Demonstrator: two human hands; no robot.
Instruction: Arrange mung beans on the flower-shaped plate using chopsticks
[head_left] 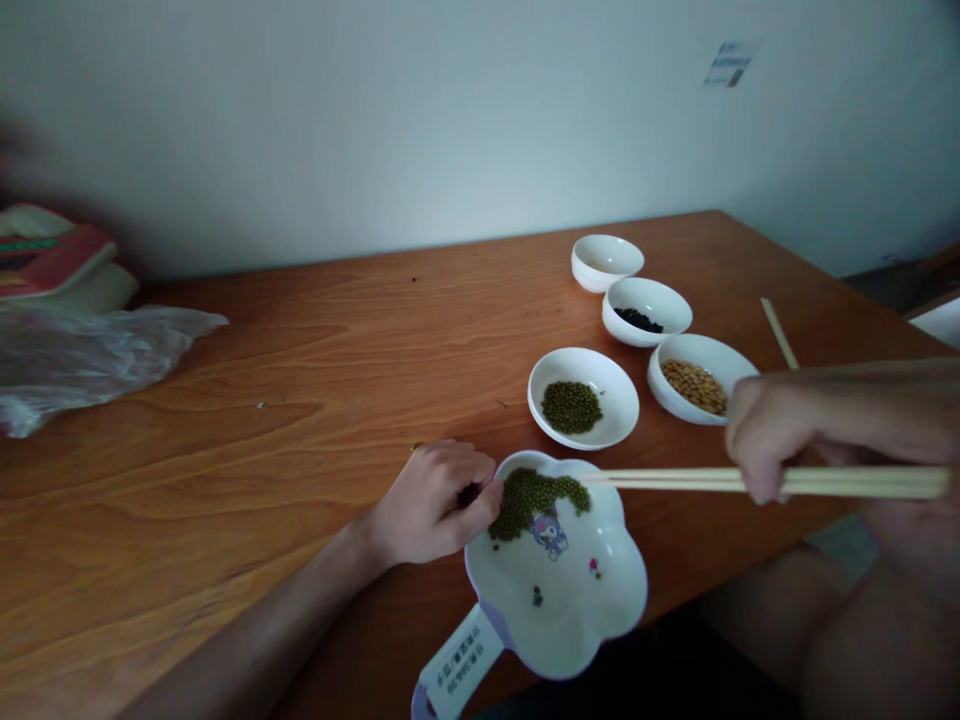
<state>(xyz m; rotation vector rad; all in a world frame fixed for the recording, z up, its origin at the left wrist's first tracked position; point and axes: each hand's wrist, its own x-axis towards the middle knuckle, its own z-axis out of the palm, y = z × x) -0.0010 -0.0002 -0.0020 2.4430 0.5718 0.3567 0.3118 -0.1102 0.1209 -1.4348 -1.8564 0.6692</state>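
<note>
My left hand (431, 503) is curled closed against the left rim of a white flower-shaped bowl (592, 600) at the table's near edge, and seems to pinch something small and dark. A heap of green mung beans (536, 498) lies at the bowl's far side, beside my fingers. My right hand (761, 435) grips a pair of wooden chopsticks (675, 480) held level, tips over the bowl's right rim. Behind stand small white dishes: one with green beans (571, 406), one with yellow soybeans (696, 385), one with black beans (640, 319), one empty dish (606, 258).
A wooden table (300, 400) stands against a pale wall. A crumpled clear plastic bag (82, 355) and packages (45, 255) lie at the far left. A single loose chopstick (780, 333) rests at the right. My bare legs (847, 630) show below the table edge.
</note>
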